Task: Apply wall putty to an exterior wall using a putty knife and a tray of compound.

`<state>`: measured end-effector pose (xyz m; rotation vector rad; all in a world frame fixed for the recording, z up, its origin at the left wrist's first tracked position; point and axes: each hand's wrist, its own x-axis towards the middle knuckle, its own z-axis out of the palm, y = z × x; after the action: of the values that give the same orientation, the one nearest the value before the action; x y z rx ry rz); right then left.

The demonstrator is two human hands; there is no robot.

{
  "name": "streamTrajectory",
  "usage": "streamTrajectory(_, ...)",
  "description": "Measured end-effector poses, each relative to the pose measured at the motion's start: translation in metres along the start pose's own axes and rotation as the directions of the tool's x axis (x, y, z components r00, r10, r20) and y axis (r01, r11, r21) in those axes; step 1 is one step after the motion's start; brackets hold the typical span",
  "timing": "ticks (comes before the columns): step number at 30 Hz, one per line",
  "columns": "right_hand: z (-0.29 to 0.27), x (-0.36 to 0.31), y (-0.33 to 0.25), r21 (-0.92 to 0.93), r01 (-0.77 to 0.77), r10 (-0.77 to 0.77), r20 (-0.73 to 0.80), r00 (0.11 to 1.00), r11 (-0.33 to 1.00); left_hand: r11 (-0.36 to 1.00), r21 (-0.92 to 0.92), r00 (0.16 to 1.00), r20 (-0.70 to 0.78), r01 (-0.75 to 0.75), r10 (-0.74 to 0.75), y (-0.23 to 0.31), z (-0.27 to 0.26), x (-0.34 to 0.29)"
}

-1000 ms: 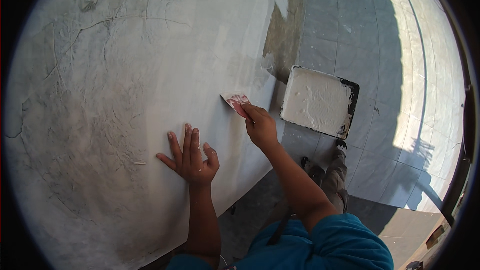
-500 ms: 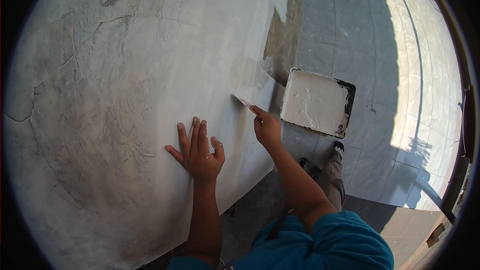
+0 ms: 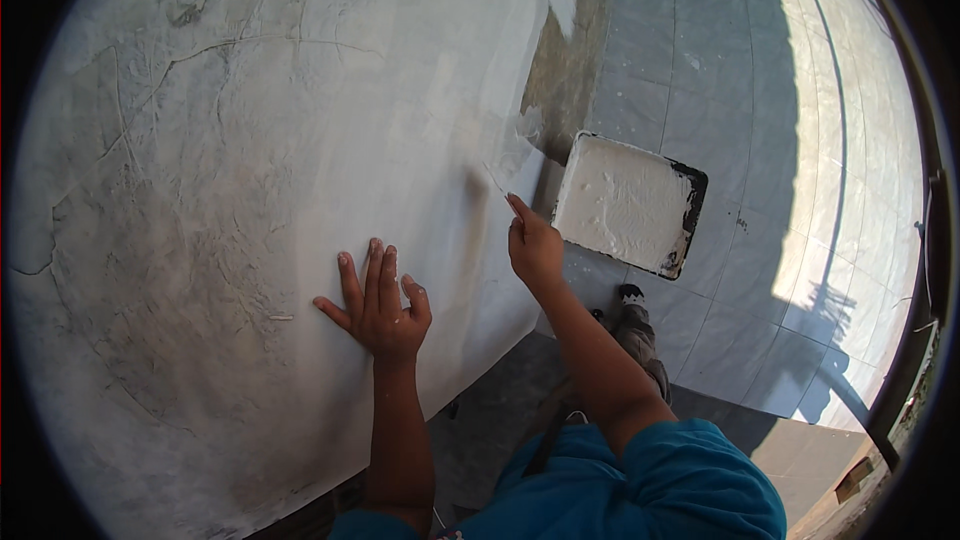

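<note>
My left hand (image 3: 385, 315) rests with fingers spread on a pale plastered wall (image 3: 240, 270), white specks showing on its fingertips. To the right of it, my right hand (image 3: 536, 248) is closed around the handle of a putty knife (image 3: 494, 179). The thin blade points up and left at the wall, seen almost edge-on; whether it touches the surface I cannot tell. Close beyond this hand, a shallow dark-rimmed tray (image 3: 694, 202) holds a wide layer of white paste (image 3: 620, 198).
A bare brownish patch (image 3: 563, 65) runs along the wall's right edge. Grey tiles (image 3: 715, 110) cover the floor, with a sunlit strip (image 3: 850, 190) farther right. My shoe (image 3: 631, 294) stands just below the tray. Cracks and rough marks cross the wall's left part.
The putty knife has swung from a slanted, broad-side view to nearly edge-on, slightly higher up. My left hand stays flat on the wall, appearing a little farther left. My foot appears farther left.
</note>
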<state>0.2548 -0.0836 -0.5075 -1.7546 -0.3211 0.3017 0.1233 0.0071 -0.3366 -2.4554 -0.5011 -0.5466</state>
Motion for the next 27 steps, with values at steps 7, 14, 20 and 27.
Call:
streamTrajectory(7,0.022,0.081,-0.029,-0.037,0.234,-0.237,-0.152,0.960,0.972,1.000,-0.006,1.000,0.012,0.003,-0.003,0.013,0.007,0.002)
streamTrajectory(14,-0.016,0.015,-0.018,0.025,0.040,-0.043,0.157,0.987,0.999,0.998,0.062,1.000,0.010,0.019,-0.019,-0.004,0.001,-0.001)
streamTrajectory(20,-0.006,0.103,-0.045,-0.005,0.199,-0.198,-0.095,0.976,0.980,0.997,0.076,1.000,-0.023,-0.011,0.013,0.009,0.013,0.002)
streamTrajectory(27,0.001,-0.003,-0.036,-0.016,0.212,-0.204,0.215,0.955,0.977,0.999,-0.038,0.998,0.050,0.032,-0.030,0.004,-0.002,-0.001)
